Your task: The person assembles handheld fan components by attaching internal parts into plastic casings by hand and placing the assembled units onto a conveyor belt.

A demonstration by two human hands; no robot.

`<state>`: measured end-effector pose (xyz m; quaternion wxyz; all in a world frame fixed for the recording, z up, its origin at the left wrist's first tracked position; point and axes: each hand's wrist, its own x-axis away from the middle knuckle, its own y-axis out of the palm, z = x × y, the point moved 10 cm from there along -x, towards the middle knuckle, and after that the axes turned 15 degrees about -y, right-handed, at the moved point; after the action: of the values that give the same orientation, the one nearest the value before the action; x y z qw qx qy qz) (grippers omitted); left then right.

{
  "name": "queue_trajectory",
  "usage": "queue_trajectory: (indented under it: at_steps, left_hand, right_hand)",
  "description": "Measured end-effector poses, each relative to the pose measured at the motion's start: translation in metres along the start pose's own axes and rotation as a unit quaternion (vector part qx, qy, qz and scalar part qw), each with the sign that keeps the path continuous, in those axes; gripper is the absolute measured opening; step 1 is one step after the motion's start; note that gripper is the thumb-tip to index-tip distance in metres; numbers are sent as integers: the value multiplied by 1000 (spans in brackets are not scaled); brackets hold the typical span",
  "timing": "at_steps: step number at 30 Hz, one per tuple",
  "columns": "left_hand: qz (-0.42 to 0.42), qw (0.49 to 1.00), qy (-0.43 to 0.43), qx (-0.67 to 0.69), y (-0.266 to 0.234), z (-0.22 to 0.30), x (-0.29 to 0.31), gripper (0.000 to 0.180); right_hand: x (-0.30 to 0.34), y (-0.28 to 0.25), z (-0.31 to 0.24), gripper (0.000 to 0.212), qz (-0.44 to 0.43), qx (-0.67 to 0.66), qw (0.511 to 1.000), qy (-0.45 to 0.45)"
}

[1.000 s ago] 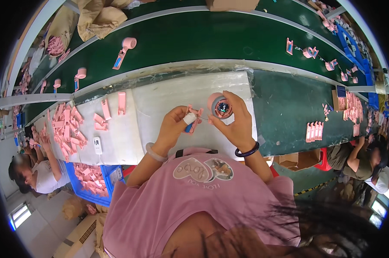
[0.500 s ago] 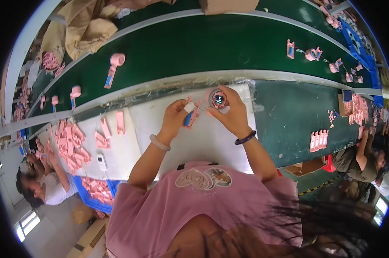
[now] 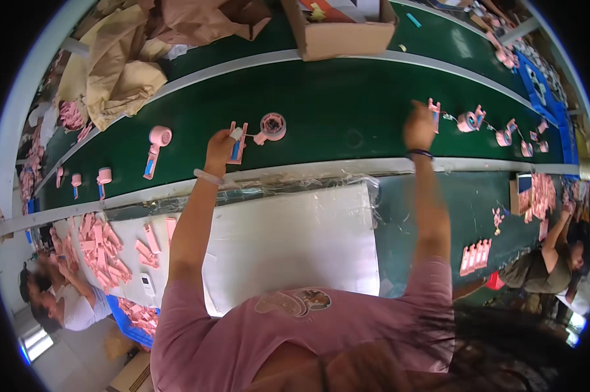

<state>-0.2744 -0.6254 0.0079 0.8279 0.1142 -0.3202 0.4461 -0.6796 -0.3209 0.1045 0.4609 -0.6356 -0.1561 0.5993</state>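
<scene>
My left hand (image 3: 219,150) is closed on a pink handheld-fan handle (image 3: 241,154), an open half shell with a blue cylinder inside and a white piece by my fingertips. From it a wire leads to a round pink fan head (image 3: 272,127) with a grey inside, lying on the green belt (image 3: 347,98). My right hand (image 3: 419,128) is stretched over the belt at the right, smeared by motion. Beside its fingers stands another pink handle shell (image 3: 434,116) with a blue cylinder; whether they touch, I cannot tell.
More wired fan parts (image 3: 468,121) lie right on the belt; assembled pink fans (image 3: 156,150) lie left. Below the belt are a white mat (image 3: 295,238), a pile of pink shells (image 3: 102,251) and a row of handles (image 3: 476,257). A cardboard box (image 3: 347,40) stands beyond. People sit at both sides.
Both hands have moved forward from above the white mat to the belt. The fan head has left my right hand and lies on the belt; that hand has swung right.
</scene>
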Motion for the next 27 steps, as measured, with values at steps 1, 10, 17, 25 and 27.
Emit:
queue_trajectory:
  at_steps: [1,10,17,25,27]
  left_hand:
    - [59,996,57,-15,-20,0,-1,28]
    - [222,944,237,-54,-53,-20,85,34]
    - [-52,981,186,13,53,-28,157,47]
    - [-9,817,432,-383,140,24,262,47]
    - [-253,919,86,-289,138,-35,226,45]
  right_hand:
    - [17,14,47,33,-75,76,991,84]
    - [49,62,105,13,-303,184,930,-95]
    - [32,-6,33,19,-106,-138,984,-28]
    - [60,-135,-201,15,-207,-665,700,157]
    - [53,-178,-250,15,-178,-731,648,115]
